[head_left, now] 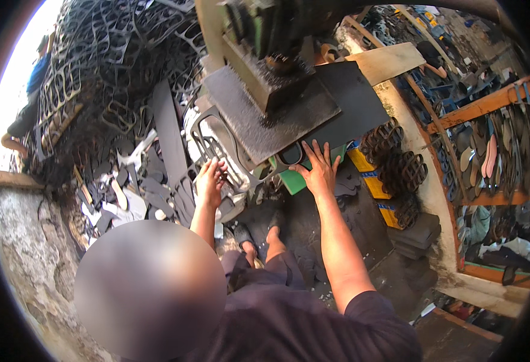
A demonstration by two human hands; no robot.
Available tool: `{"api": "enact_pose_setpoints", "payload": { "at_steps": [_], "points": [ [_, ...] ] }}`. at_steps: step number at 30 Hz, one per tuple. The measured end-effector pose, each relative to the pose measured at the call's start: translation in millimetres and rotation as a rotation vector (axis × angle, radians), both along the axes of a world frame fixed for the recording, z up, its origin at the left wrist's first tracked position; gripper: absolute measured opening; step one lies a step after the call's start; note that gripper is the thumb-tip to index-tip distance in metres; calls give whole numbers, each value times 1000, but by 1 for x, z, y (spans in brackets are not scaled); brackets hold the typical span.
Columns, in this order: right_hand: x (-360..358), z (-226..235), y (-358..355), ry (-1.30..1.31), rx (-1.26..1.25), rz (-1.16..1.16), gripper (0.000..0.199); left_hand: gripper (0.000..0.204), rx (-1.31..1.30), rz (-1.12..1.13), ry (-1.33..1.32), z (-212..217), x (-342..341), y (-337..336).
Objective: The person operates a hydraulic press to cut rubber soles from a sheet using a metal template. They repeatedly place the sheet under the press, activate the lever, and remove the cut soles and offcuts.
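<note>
Reaching with both bare hands toward a heavy, dark metal press with a square plate.
Lying partly under the plate: a flat, black rectangular sheet. Nearer, at left: thin black looped webbing; at right, a green slab. Spreading the right hand open, fingertips by the sheet's near edge; curling the left hand loosely beside the webbing, impossible to tell if gripping.

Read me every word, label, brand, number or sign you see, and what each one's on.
Yellow-and-blue boxes, beyond the right hand: pale marks, too small to read.
Machine's metal plate and black sheet: no lettering I can make out.
Nothing else legible.
</note>
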State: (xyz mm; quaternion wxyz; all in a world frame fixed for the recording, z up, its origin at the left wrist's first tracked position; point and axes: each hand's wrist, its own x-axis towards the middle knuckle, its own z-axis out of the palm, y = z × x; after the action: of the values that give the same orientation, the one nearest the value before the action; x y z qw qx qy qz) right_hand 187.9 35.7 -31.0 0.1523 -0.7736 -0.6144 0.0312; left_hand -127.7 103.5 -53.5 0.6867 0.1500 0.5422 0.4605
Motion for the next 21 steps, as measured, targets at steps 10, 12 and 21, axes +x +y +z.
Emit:
{"api": "enact_pose_setpoints", "payload": {
  "at_steps": [10, 12, 21],
  "points": [
    [36, -20, 84, -39, 54, 93, 67, 59, 146, -102, 202, 32, 1, 70],
    [40, -22, 82, -105, 6, 113, 64, 51, 259, 34, 504, 44, 11, 72],
    [147, 437, 75, -282, 939, 146, 32, 28, 1938, -319, 897, 479, 211, 25]
  ]
}}
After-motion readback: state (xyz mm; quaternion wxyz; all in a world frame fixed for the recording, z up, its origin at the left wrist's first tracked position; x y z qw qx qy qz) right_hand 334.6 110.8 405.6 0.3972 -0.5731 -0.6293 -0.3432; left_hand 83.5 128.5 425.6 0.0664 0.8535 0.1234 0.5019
